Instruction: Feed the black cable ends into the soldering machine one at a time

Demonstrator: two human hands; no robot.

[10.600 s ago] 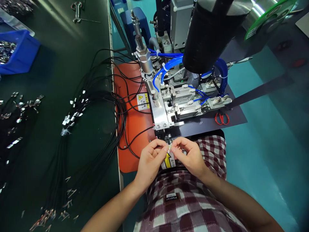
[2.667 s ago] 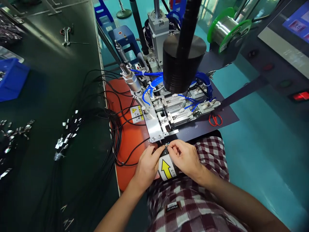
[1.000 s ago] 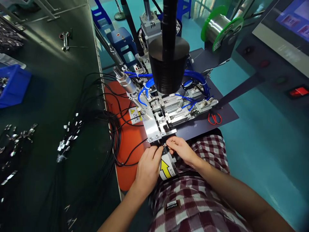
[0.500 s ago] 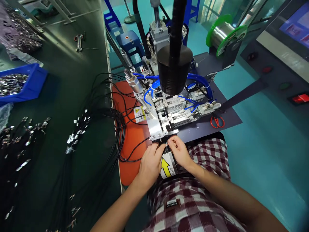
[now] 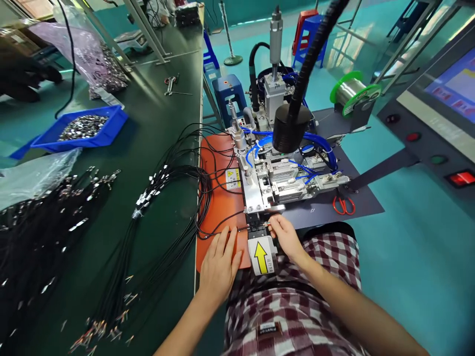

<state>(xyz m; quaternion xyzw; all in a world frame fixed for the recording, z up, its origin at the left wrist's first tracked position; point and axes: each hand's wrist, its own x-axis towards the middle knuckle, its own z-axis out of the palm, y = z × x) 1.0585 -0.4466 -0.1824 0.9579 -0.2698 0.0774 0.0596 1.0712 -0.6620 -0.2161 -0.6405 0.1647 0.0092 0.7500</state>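
Observation:
My left hand (image 5: 219,260) lies flat and open on the orange mat (image 5: 218,207), fingers stretched toward a thin black cable (image 5: 217,228) that runs to the machine's front. My right hand (image 5: 285,236) is pinched at the small black fixture (image 5: 257,228) at the front of the soldering machine (image 5: 272,168); what its fingertips grip is too small to name. Just below the fixture sits a white block with a yellow arrow (image 5: 261,255), between my two hands.
Bundles of black cables with metal ends (image 5: 156,183) spread over the dark green bench to the left. A blue bin of metal parts (image 5: 83,131) stands far left. Red scissors (image 5: 343,205) lie on the dark plate. A green solder spool (image 5: 352,91) and control panel (image 5: 441,128) are right.
My left hand has let go near the fixture and now lies flat on the orange mat. My right hand stays pinched at the fixture. The view has tilted up, showing more of the bench.

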